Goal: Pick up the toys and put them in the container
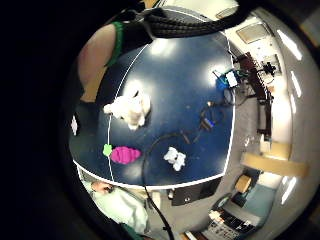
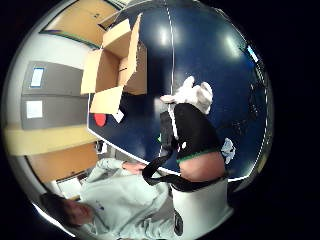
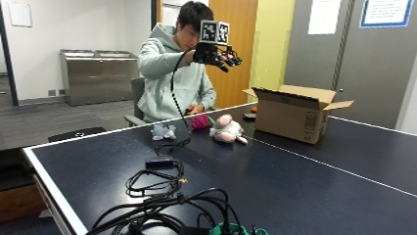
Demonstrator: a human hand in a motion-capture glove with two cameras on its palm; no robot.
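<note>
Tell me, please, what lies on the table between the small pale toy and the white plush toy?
The magenta toy lies between the small pale toy and the white plush toy, nearer the person's edge of the table. The outside view shows this.

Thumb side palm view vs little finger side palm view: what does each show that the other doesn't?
Only the thumb side palm view shows the open brown cardboard box and a flat red round thing beside it. Only the little finger side palm view shows the magenta ribbed plush toy with a green end and the black cables on the table. Both show the dark blue table, the large white plush toy and the small pale plush toy.
</note>
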